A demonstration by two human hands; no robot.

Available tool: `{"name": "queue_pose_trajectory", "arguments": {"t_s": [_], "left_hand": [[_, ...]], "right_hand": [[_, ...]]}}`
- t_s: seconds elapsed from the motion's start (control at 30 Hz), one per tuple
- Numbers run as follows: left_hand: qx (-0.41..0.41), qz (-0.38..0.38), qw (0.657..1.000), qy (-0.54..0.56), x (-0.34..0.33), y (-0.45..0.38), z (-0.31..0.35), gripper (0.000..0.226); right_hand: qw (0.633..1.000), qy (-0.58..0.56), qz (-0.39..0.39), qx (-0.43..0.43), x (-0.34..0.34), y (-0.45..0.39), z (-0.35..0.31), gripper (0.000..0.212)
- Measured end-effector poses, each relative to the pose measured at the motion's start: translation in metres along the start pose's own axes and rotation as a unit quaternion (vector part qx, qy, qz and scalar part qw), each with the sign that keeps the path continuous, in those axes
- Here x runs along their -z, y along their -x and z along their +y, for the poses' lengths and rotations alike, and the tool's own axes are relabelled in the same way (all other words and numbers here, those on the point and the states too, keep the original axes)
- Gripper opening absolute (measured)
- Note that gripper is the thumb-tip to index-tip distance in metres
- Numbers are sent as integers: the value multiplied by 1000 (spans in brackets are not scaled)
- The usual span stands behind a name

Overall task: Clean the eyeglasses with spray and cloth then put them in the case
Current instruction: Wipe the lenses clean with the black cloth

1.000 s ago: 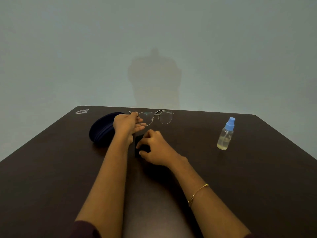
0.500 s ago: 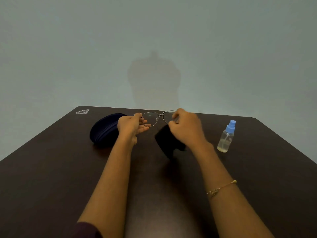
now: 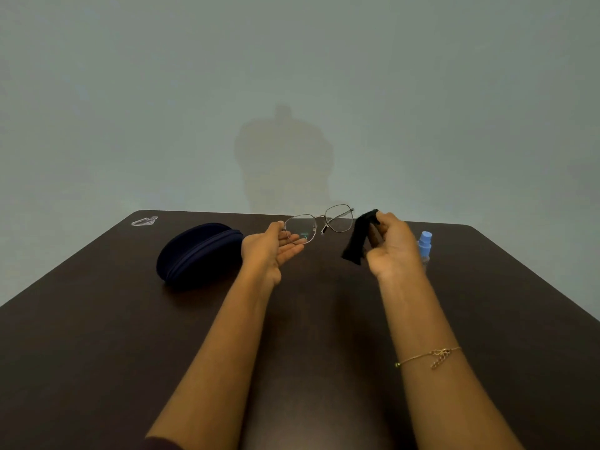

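Observation:
My left hand [image 3: 271, 251] holds thin metal-framed eyeglasses [image 3: 319, 222] by their left end, lifted above the dark table [image 3: 97, 336]. The right lens tilts up toward the wall. My right hand [image 3: 391, 246] pinches a black cloth [image 3: 358, 237] that hangs down just right of the glasses, apart from the lens. A dark blue zipped case [image 3: 198, 251] lies shut on the table to the left of my left hand. The spray bottle with a blue cap [image 3: 424, 243] stands behind my right hand, mostly hidden by it.
A small clear wrapper [image 3: 145, 220] lies at the table's far left corner. A plain pale wall rises behind the table's far edge. A thin gold bracelet [image 3: 428, 355] sits on my right wrist.
My right hand picked the black cloth off the table, brought it to the right lens, and now has drawn it off to the right. The glasses have risen and tilted.

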State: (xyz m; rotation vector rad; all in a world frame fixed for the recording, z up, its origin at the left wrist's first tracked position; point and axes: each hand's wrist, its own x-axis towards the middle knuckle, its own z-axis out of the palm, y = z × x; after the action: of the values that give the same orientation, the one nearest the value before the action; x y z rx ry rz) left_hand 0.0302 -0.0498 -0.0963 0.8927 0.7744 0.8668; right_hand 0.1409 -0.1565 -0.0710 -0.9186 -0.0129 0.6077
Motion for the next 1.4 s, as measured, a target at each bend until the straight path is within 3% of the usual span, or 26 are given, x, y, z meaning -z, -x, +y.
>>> {"name": "queue_pose_trajectory", "arguments": {"t_s": [0.3,0.5,0.6,0.67,0.73,0.8,0.9,0.97,1.13,1.4], "left_hand": [[8,-23,1000,-5,-16,8,-11,22],[-19,-27,998,-61,-12,11,-5,24],[-68,6,990,-126,-13,11,-5,33],[-168,51,952,-252,-13,11,-8,38],[-307,67,872,-375,-10,15,-15,41],[-417,-2,793,-444,-7,16,-21,65],[-482,-100,705,-511,-6,10,-23,86],[-494,-106,664,-551,-6,6,-23,85],[-497,-49,637,-587,-5,3,-27,65],[-464,-63,682,-562,-9,4,-27,66]], "right_hand": [[996,-52,-42,64,2,-2,16,13],[993,-83,-50,67,4,-5,21,47],[990,-115,-61,55,3,-6,22,52],[988,-132,-56,54,3,-8,21,50],[987,-146,-48,52,4,-9,20,49],[986,-154,-45,50,6,-11,19,47],[986,-153,-50,46,7,-11,18,45],[986,-151,-53,45,6,-10,18,44],[988,-138,-51,41,4,-7,22,43],[991,-101,-64,59,6,-9,29,51]]}}
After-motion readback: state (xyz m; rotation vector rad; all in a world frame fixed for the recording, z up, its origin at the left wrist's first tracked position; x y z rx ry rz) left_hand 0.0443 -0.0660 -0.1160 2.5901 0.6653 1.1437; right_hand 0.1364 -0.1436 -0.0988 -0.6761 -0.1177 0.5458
